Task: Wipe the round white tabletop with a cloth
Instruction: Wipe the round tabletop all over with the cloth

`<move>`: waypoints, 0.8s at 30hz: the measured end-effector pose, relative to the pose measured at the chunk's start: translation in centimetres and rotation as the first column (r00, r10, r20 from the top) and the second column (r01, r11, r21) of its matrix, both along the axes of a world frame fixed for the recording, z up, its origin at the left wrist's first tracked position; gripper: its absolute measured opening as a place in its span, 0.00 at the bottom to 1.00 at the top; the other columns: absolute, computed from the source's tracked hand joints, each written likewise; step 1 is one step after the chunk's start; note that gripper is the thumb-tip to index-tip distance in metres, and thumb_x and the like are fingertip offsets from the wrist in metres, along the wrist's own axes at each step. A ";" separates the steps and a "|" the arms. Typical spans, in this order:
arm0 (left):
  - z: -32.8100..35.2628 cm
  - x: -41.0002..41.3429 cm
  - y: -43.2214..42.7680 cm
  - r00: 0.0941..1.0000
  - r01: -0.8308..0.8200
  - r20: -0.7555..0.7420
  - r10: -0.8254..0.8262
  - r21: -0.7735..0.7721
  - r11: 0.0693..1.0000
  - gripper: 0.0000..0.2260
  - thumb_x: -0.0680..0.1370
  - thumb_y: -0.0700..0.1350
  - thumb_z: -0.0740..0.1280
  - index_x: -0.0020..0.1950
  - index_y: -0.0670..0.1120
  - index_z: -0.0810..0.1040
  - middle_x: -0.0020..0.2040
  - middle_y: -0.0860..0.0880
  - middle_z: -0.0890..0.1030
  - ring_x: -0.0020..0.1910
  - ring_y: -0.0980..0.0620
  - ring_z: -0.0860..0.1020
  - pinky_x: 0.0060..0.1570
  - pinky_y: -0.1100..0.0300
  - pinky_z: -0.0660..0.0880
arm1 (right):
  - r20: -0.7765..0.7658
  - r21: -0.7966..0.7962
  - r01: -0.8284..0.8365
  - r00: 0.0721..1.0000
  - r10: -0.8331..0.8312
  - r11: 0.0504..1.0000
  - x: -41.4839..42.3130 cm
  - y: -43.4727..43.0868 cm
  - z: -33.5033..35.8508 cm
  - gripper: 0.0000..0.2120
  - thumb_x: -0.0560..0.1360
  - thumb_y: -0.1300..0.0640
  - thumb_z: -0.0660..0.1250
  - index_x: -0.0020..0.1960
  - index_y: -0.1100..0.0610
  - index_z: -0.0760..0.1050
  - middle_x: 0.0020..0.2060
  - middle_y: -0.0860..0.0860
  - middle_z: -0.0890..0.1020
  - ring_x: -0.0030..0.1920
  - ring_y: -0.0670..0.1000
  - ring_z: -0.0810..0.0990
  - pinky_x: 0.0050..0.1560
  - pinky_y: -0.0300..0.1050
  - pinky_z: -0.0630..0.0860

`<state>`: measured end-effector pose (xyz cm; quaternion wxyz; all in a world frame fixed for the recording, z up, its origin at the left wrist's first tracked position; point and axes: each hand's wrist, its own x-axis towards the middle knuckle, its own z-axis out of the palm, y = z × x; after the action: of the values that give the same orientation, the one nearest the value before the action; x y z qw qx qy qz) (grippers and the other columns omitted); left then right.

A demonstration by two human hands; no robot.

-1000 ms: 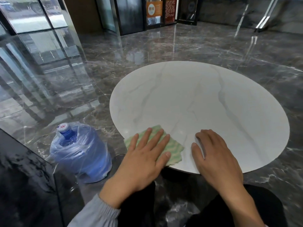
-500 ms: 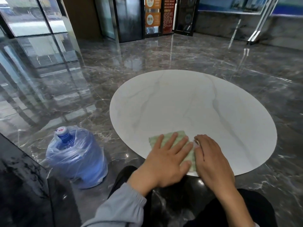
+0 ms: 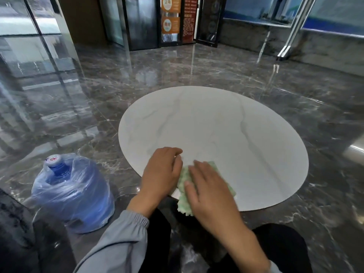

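Spread flat, the right hand point(image 3: 208, 192) lies palm-down on the cloth point(image 3: 183, 179), its fingers straight and together. It presses the cloth down and does not pinch it. The green-and-white cloth sits at the near edge of the tabletop point(image 3: 216, 131), a little left of that edge's middle, and one crumpled corner hangs off the rim toward the person. The hand covers most of it, so its long axis is hard to read. What shows suggests it runs from the near rim inward, roughly in line with the fingers.

The left hand point(image 3: 161, 174) rests just beside it on the left, on the tabletop's near-left rim. Its fingers are loosely curled with nothing visibly held, and its inner side touches or nearly touches the cloth's left border. The blur there leaves that unclear.

Almost all the bare surface lies away from the pressing hand, toward the far edge and the right edge. In my judgement the next stroke belongs to the right hand, which should push outward and rightward while keeping the overhanging corner from dragging off the rim.

Off the table's left side, a blue water bottle point(image 3: 72, 194) wrapped in plastic stands on the dark marble floor point(image 3: 197, 71).
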<state>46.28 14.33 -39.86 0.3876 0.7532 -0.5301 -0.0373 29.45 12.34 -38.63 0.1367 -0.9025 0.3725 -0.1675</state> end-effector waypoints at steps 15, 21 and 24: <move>-1.6 -0.2 -0.4 0.972 -0.028 0.232 0.032 -0.020 0.999 0.14 0.83 0.50 0.58 0.55 0.49 0.83 0.53 0.52 0.83 0.54 0.46 0.79 0.52 0.50 0.73 | -0.411 0.062 0.293 0.879 -0.243 0.954 -7.1 -9.7 -0.7 0.28 0.85 0.44 0.42 0.83 0.39 0.36 0.83 0.44 0.37 0.82 0.51 0.35 0.80 0.55 0.36; -1.8 0.1 -0.5 0.968 -0.014 0.249 0.011 0.012 1.000 0.14 0.83 0.51 0.57 0.54 0.51 0.82 0.54 0.54 0.82 0.55 0.46 0.78 0.53 0.49 0.73 | -0.256 0.025 -0.055 0.965 0.060 0.998 -2.9 -0.6 -2.0 0.26 0.81 0.35 0.32 0.79 0.30 0.34 0.81 0.38 0.36 0.80 0.48 0.28 0.77 0.55 0.28; -1.9 0.4 -0.5 0.966 -0.008 0.258 0.005 0.013 1.000 0.14 0.82 0.52 0.58 0.55 0.51 0.82 0.55 0.54 0.82 0.56 0.47 0.77 0.53 0.50 0.73 | -0.229 0.039 -0.037 0.972 0.045 0.999 -5.0 -1.7 -2.0 0.24 0.82 0.35 0.34 0.78 0.27 0.37 0.80 0.34 0.37 0.79 0.43 0.29 0.76 0.48 0.27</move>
<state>46.63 13.85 -41.80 0.3104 0.7561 -0.5732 0.0586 24.43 10.61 -40.59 0.1119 -0.9209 0.3698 -0.0526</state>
